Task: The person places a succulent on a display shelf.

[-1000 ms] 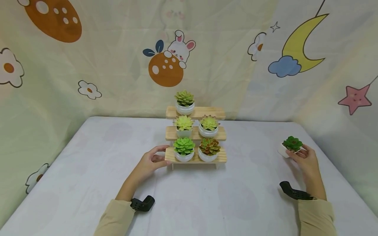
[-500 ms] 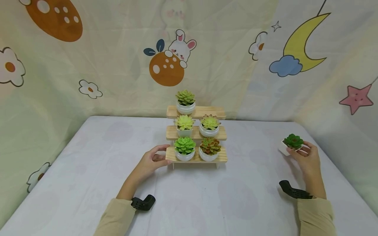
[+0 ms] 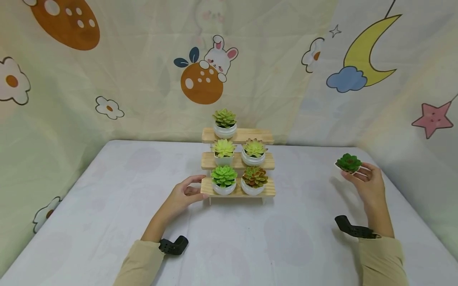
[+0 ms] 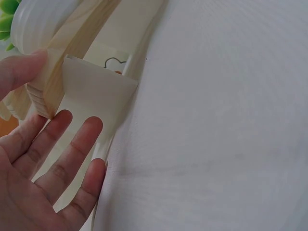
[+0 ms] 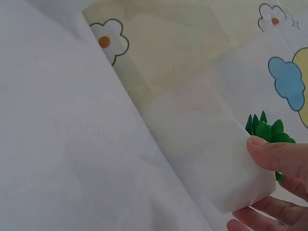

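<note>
A three-tier wooden plant stand (image 3: 234, 192) stands at the back middle of the table in the head view. My left hand (image 3: 184, 194) pinches the left end of its lowest board (image 4: 53, 72), thumb on one face and index finger on the other; the remaining fingers spread beside the white leg (image 4: 96, 86). Off to the right, my right hand (image 3: 370, 186) holds a dark green potted succulent (image 3: 348, 163) above the table. The right wrist view shows its white pot (image 5: 236, 178) between thumb and fingers, the green leaves (image 5: 267, 130) partly behind the thumb.
The stand carries several potted succulents: one on the top board's left (image 3: 224, 123), a pair on the middle board (image 3: 237, 161), and a bright green (image 3: 224, 180) and a reddish-brown one (image 3: 254, 180) at the bottom. A printed cloth (image 3: 143, 71) hangs behind the white table (image 3: 229, 246).
The right hand has lifted the potted succulent off the table and moved it slightly back and to the left. The left hand keeps its grip on the stand.
</note>
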The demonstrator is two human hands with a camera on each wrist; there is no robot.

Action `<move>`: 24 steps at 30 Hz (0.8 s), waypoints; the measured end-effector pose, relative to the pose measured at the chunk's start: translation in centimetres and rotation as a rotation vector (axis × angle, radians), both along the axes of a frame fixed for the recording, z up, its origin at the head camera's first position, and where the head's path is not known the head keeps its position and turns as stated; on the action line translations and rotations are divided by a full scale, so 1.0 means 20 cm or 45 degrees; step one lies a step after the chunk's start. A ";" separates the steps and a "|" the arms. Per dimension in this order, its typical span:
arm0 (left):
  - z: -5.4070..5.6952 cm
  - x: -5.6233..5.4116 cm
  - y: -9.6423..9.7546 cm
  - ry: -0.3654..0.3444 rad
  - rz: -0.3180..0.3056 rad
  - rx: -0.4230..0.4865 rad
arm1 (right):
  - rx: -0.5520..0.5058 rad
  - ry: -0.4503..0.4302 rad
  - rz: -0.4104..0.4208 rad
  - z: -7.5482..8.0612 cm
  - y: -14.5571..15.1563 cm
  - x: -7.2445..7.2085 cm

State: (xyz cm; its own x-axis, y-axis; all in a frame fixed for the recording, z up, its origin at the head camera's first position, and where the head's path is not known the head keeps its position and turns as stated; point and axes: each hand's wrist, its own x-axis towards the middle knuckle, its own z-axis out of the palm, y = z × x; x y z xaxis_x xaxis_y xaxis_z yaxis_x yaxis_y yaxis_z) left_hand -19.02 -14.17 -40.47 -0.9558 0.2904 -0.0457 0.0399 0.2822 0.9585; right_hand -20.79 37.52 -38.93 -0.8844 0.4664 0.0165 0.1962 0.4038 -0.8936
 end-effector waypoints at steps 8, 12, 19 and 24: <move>0.00 0.00 0.01 0.001 -0.002 0.006 | 0.067 0.064 0.068 0.04 -0.05 -0.04; 0.00 -0.01 0.01 0.003 0.000 0.005 | 0.051 0.090 0.099 0.22 -0.24 0.06; 0.00 0.00 0.01 0.013 -0.007 0.006 | 0.035 0.171 0.116 0.28 -0.34 0.08; 0.01 0.00 0.01 0.017 -0.008 0.012 | 0.079 0.195 0.164 0.35 -0.42 0.10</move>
State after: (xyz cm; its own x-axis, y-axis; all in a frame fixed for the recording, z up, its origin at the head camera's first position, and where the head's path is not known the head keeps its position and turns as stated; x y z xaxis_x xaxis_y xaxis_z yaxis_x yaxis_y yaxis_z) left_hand -18.98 -13.93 -40.29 -0.9546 0.2965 -0.0299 0.0547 0.2728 0.9605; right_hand -18.74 29.08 -31.95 -0.9217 0.3433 0.1804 0.0031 0.4717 -0.8818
